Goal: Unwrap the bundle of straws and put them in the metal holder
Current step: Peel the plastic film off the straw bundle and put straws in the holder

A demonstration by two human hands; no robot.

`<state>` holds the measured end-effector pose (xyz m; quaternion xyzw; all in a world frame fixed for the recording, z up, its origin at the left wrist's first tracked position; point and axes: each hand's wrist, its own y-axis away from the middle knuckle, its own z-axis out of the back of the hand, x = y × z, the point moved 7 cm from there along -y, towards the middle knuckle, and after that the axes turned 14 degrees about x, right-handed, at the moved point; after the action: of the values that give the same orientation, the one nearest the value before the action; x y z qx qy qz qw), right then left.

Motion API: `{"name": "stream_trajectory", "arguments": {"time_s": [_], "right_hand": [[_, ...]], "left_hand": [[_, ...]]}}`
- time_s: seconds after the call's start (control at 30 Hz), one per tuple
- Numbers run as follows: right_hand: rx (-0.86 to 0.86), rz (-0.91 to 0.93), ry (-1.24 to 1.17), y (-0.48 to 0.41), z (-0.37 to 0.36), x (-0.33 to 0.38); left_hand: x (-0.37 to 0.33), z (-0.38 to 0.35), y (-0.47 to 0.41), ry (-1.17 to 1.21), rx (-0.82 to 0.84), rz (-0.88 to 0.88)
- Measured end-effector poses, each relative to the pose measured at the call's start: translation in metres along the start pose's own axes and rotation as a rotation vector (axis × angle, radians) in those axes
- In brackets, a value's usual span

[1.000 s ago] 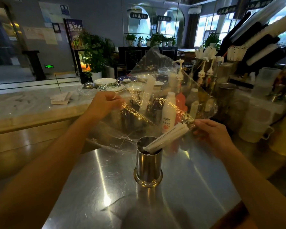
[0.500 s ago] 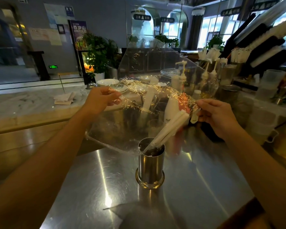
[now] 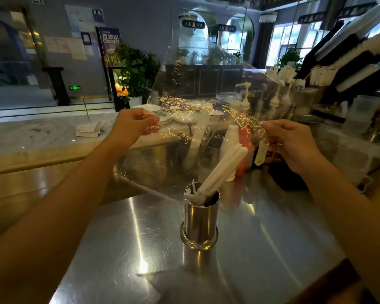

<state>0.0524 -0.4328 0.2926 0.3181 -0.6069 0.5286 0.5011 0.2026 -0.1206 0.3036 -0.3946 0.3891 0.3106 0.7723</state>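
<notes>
A shiny metal holder (image 3: 199, 222) stands upright on the steel counter. White paper-wrapped straws (image 3: 224, 167) lean out of it toward the upper right, their lower ends inside the cup. A large sheet of clear plastic wrap (image 3: 184, 128) is stretched above and behind the holder. My left hand (image 3: 133, 126) pinches the sheet's left edge. My right hand (image 3: 294, 143) pinches its right edge, higher than the straw tops. The straws' tips sit behind or inside the film; I cannot tell which.
Sauce and pump bottles (image 3: 242, 106), plates (image 3: 184, 116) and cutlery stand behind the wrap. Cups (image 3: 360, 119) and straw containers (image 3: 320, 77) crowd the right side. A marble ledge (image 3: 31, 137) with folded napkins (image 3: 89, 129) runs along the left. The steel counter (image 3: 140, 249) stretches toward me.
My right hand has risen and let go of the straws, which now lean in the holder. Both hands have lifted the plastic wrap higher and spread it out.
</notes>
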Motion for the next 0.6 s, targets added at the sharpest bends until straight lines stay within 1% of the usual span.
{"name": "stream_trajectory", "arguments": {"time_s": [0.3, 0.43, 0.53, 0.6], "right_hand": [[0.034, 0.043, 0.05, -0.014, -0.003, 0.014], [0.024, 0.046, 0.073, -0.019, -0.002, 0.015], [0.023, 0.056, 0.053, -0.022, -0.003, 0.017], [0.05, 0.059, 0.055, -0.023, -0.006, 0.015]], "left_hand": [[0.004, 0.005, 0.004, 0.038, -0.019, 0.019], [0.002, 0.008, 0.006, 0.053, -0.028, 0.007], [0.003, 0.009, 0.008, 0.062, -0.036, 0.004], [0.007, 0.01, 0.01, 0.064, -0.044, 0.012]]}}
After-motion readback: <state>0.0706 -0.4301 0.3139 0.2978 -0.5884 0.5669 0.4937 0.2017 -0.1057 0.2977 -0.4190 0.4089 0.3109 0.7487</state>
